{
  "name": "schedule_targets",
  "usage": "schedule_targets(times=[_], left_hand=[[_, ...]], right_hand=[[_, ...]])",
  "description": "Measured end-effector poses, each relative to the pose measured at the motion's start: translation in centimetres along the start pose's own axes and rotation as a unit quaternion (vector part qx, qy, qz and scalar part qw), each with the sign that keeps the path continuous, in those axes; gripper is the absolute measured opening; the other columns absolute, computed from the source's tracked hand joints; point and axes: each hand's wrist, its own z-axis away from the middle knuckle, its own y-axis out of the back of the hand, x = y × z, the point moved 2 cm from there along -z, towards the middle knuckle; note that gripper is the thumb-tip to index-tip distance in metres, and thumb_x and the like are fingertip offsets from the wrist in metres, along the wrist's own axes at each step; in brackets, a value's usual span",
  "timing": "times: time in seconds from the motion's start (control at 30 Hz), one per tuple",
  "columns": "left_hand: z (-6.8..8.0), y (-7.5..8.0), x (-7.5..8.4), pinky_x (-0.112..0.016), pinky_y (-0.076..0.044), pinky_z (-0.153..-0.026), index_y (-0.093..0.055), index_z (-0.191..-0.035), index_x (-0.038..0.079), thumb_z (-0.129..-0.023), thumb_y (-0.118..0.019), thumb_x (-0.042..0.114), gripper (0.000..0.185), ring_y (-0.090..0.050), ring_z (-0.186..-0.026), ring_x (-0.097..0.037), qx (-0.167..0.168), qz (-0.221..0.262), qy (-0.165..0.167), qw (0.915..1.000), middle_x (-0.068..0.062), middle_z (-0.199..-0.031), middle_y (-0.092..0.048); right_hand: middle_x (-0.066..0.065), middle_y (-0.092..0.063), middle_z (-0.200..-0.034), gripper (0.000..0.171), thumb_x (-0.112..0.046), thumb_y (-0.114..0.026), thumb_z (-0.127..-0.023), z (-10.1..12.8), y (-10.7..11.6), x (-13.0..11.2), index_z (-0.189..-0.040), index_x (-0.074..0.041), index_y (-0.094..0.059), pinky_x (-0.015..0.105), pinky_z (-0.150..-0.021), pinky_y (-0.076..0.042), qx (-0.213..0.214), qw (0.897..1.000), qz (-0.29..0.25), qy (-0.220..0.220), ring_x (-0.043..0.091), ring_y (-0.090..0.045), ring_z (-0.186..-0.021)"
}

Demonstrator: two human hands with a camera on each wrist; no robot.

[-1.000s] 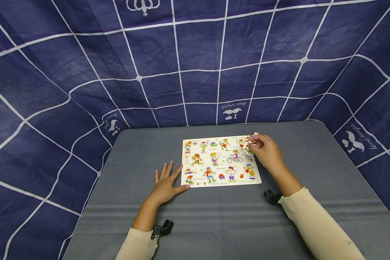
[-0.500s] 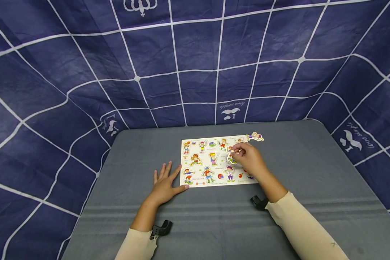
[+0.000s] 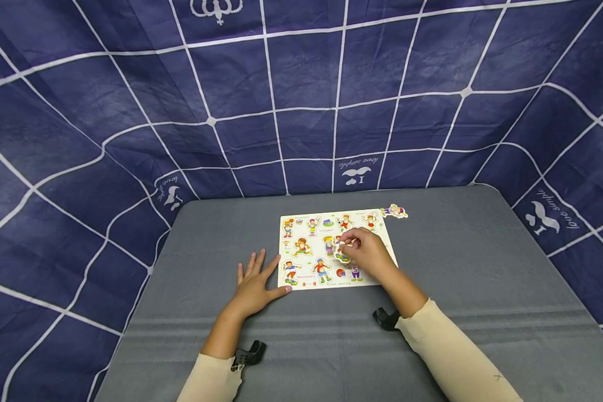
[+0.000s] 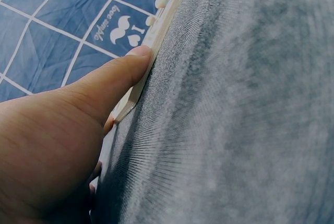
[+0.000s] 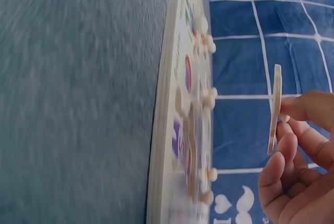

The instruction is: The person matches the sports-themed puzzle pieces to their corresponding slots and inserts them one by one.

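A white peg puzzle board [image 3: 305, 267] printed with sports children lies on the grey table. My left hand [image 3: 253, 290] rests at its left edge with fingers spread; in the left wrist view the thumb [image 4: 122, 72] presses on the board's corner. Over the middle of the board, my right hand [image 3: 368, 252] pinches a puzzle piece [image 3: 340, 255] showing a small figure. The right wrist view has this piece [image 5: 275, 109] edge-on, held by the knob on its back side and raised off the board. Part of the board's lower right is hidden under the right hand.
A loose puzzle piece [image 3: 394, 211] lies at the board's top right corner, sideways. Several wooden knobs [image 5: 210, 98] stick up from fitted pieces. A dark blue cloth [image 3: 306, 134] with white lines hangs behind and beside the grey table [image 3: 221, 223].
My right hand has carried the puzzle piece leftward from the board's top right corner to its middle. The loose piece there is now uncovered. My left hand has stayed in place.
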Motion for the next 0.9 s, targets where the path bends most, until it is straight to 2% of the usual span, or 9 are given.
schedule_targets(times=[0.13,0.37,0.6,0.9], left_hand=[[0.0,0.0,-0.1,-0.068,0.007,-0.121,-0.032,-0.160,0.030,-0.083,-0.072,0.064,0.093,0.001,-0.159,-0.041,0.004,-0.001,-0.004,1.0000,-0.015,-0.171,-0.009],[-0.1,0.1,-0.1,-0.065,0.012,-0.122,-0.027,-0.161,0.033,-0.084,-0.069,0.068,0.095,0.006,-0.159,-0.036,-0.012,-0.004,0.006,0.9999,-0.010,-0.172,-0.004],[-0.1,0.1,0.1,-0.067,0.008,-0.122,-0.034,-0.159,0.029,-0.084,-0.072,0.065,0.092,0.000,-0.159,-0.040,0.003,0.002,0.000,1.0000,-0.014,-0.171,-0.010],[-0.1,0.1,0.1,-0.068,0.007,-0.122,-0.033,-0.160,0.030,-0.084,-0.071,0.065,0.091,0.001,-0.159,-0.040,-0.001,-0.001,-0.002,1.0000,-0.014,-0.171,-0.008]], right_hand=[[0.003,-0.067,-0.088,0.008,-0.014,-0.077,-0.086,0.0,-1.1,-0.4,-0.094,-0.012,-0.075,0.023,-0.061,-0.042,-0.008,1.000,0.003,0.007,0.011,-0.052,-0.069],[0.002,-0.068,-0.090,0.008,-0.015,-0.077,-0.088,0.0,-3.0,-1.7,-0.096,-0.013,-0.075,0.024,-0.060,-0.043,-0.041,0.999,-0.011,0.008,0.010,-0.053,-0.069],[-0.001,-0.067,-0.086,0.008,-0.014,-0.078,-0.086,-0.3,-4.7,-2.5,-0.093,-0.015,-0.075,0.023,-0.063,-0.044,-0.056,0.998,-0.010,0.016,0.009,-0.053,-0.070],[-0.003,-0.068,-0.085,0.008,-0.014,-0.078,-0.086,-0.4,-7.0,-3.8,-0.092,-0.015,-0.074,0.023,-0.066,-0.045,-0.091,0.996,-0.001,0.010,0.008,-0.054,-0.071]])
